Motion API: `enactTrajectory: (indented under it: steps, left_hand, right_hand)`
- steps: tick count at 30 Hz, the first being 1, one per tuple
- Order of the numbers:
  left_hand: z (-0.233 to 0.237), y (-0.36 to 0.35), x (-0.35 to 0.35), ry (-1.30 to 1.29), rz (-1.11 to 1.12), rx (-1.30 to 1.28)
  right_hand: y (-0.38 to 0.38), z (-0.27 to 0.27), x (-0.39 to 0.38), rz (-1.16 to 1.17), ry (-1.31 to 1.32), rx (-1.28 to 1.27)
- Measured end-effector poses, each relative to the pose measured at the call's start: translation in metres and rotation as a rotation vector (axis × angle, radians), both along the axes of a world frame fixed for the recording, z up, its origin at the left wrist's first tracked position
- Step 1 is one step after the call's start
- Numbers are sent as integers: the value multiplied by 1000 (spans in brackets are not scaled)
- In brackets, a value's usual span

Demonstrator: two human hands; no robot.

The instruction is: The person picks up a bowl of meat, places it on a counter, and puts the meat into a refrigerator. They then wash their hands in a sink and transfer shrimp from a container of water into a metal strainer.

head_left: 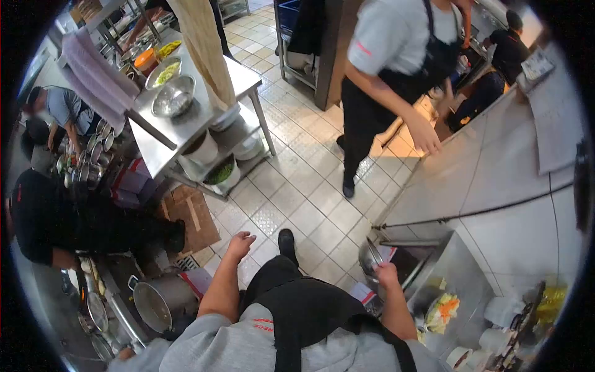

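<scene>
My right hand (pixel 387 274) is closed on the rim side of a shiny metal bowl (pixel 370 255), which hangs tilted at my right, beside the steel counter. Part of the bowl is hidden by the hand. Out in front on the other side, my left hand (pixel 240 244) is held over the tiled floor with its fingers loosely stretched and nothing in it. Near my right forearm, a heap of cut vegetables (pixel 444 312), pale green with orange shreds, lies on the steel counter (pixel 466 273).
A co-worker in a black apron (pixel 396 93) stands ahead on the right. At left, a steel table (pixel 149 144) bears a metal bowl (pixel 174 96). A large pot (pixel 162 302) stands near my left arm. Flattened cardboard (pixel 197 218) lies on the tiles near another person (pixel 68 217).
</scene>
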State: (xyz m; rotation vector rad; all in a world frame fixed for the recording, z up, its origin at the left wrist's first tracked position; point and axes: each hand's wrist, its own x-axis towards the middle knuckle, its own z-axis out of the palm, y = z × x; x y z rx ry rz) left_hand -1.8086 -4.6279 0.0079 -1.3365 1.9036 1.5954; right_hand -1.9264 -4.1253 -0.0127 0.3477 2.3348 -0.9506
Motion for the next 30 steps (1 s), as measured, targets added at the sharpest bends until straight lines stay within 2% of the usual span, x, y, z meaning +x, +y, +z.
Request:
enactTrajectory:
  steps: [1, 4, 5, 7, 8, 9, 11, 13, 17, 19, 20, 21, 26, 30]
  left_hand:
    - [2, -21, -29, 82, -5, -9]
    - [2, -70, -104, 255, 4, 19]
    - [29, -73, -134, 305, 42, 33]
    - [43, -90, -192, 414, 23, 58]
    - [60, -88, -220, 478, 33, 74]
    - [71, -86, -247, 480, 36, 74]
    - [85, -79, -298, 514, -34, 158]
    - [88, -71, -339, 555, -106, 158]
    - [95, -65, -382, 621, -261, 172]
    - [105, -72, -390, 639, -237, 205]
    - [109, -77, -389, 616, -174, 280]
    - [114, -85, -390, 593, -110, 353]
    - [120, -134, -413, 623, 114, 366]
    - [121, -184, -451, 698, 226, 381]
  right_hand:
    - [6, -28, -12, -7, 12, 44]
    - [-44, 25, -40, -133, -62, -1]
    - [-58, 26, -50, -131, -63, 5]
    - [-89, 24, -84, -167, 17, -185]
    - [-116, 46, -106, -146, -25, -226]
    - [-133, 44, -132, -142, -24, -226]
    - [-163, 32, -187, 244, 150, -180]
    - [-219, 51, -241, 307, 198, -244]
    - [-308, 44, -356, 468, 173, -116]
    - [-346, 42, -408, 618, 303, 5]
    - [-367, 53, -430, 628, 230, 53]
    - [-386, 57, -449, 662, 296, 77]
    - [-471, 57, -548, 711, 297, 129]
    - [-499, 67, -601, 736, 357, 67]
